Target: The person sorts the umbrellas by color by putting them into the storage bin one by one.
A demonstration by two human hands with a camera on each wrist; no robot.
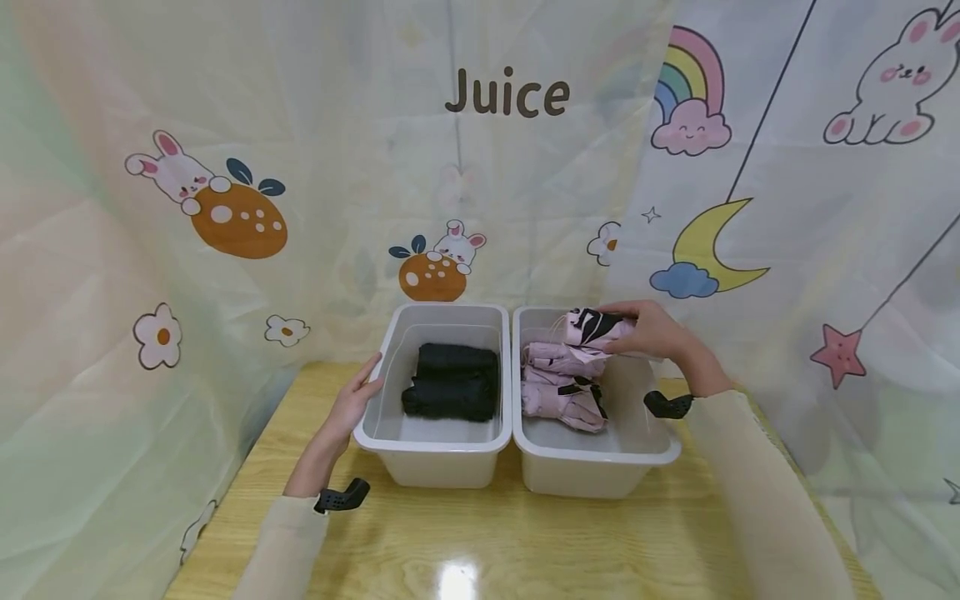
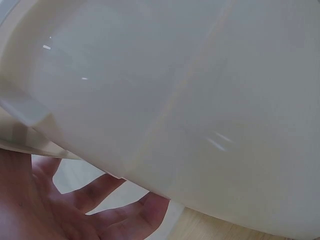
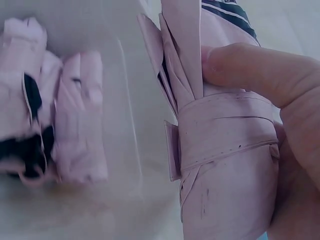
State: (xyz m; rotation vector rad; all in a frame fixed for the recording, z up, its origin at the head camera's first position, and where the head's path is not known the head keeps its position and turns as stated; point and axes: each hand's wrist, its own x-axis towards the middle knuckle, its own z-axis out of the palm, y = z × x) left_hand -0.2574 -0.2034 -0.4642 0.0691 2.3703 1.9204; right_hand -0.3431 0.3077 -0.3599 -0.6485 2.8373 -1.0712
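Observation:
My right hand (image 1: 654,333) grips a folded pink umbrella (image 1: 588,328) with black patches, over the back of the right bin. The right wrist view shows the thumb pressed along this umbrella (image 3: 227,170) above its wrapped strap. Below and left of it, other folded pink umbrellas (image 1: 551,400) lie in the right white bin (image 1: 592,479). My left hand (image 1: 348,408) touches the left side of the left white bin (image 1: 442,471); in the left wrist view its fingers (image 2: 135,220) meet the bin's outer wall. Two rolled black bundles, seemingly umbrellas (image 1: 453,398), lie inside that bin.
Both bins stand side by side on a wooden table (image 1: 450,542), their rims nearly touching. A printed fabric curtain (image 1: 337,208) hangs close behind them and along both sides. Black wrist cameras (image 1: 341,496) sit on both forearms.

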